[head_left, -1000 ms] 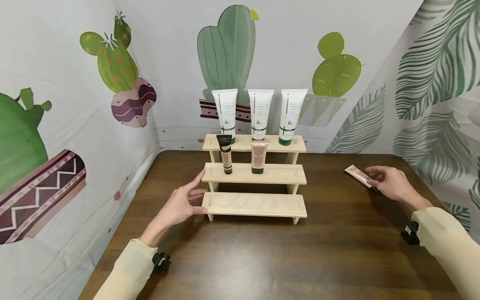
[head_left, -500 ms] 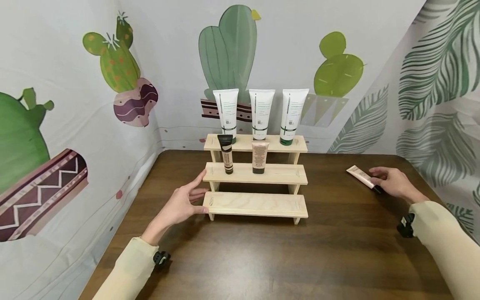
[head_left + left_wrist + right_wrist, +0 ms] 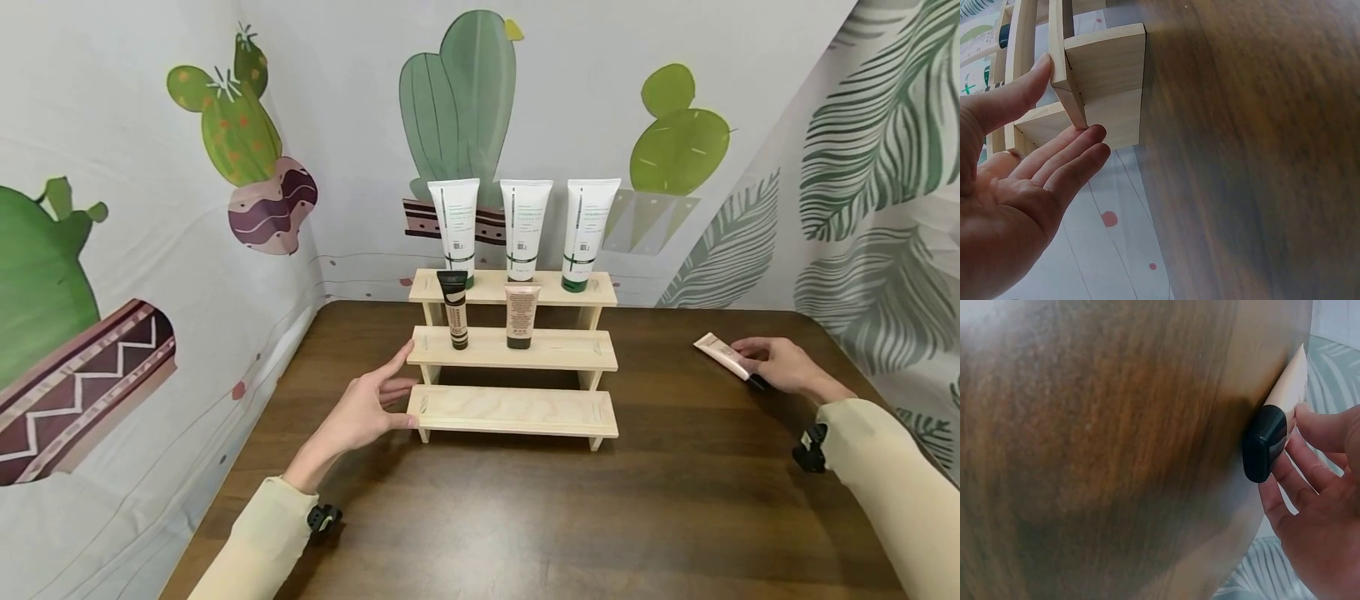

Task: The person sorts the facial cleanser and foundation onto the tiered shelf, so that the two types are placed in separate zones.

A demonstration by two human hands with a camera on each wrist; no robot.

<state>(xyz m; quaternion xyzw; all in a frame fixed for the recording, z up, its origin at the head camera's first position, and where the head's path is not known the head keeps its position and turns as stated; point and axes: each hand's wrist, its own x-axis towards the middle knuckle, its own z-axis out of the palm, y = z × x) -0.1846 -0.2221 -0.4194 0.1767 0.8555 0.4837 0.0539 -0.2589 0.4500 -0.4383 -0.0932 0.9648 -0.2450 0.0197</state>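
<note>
My left hand (image 3: 365,411) rests against the left side of a three-step wooden display stand (image 3: 517,410). Its fingers are fairly straight; the thumb touches the bottom step's front edge, also seen in the left wrist view. At the table's right side, my right hand (image 3: 783,365) pinches a small pale pink squeeze tube (image 3: 722,353) near its black cap (image 3: 1264,444). The tube lies slanted at the tabletop, cap toward me. On the middle step stand a black-topped slim tube (image 3: 454,312) and a pink tube (image 3: 521,318).
Three white tubes with dark or green caps, such as the right one (image 3: 588,233), stand on the top step. A brown wooden table (image 3: 525,517) carries the stand. Fabric printed with cacti and leaves (image 3: 570,92) hangs behind and at both sides.
Little has moved. The right hand's fingers have shifted slightly on the pink tube, which stays in about the same spot. The left hand stays against the stand; the view has shifted slightly.
</note>
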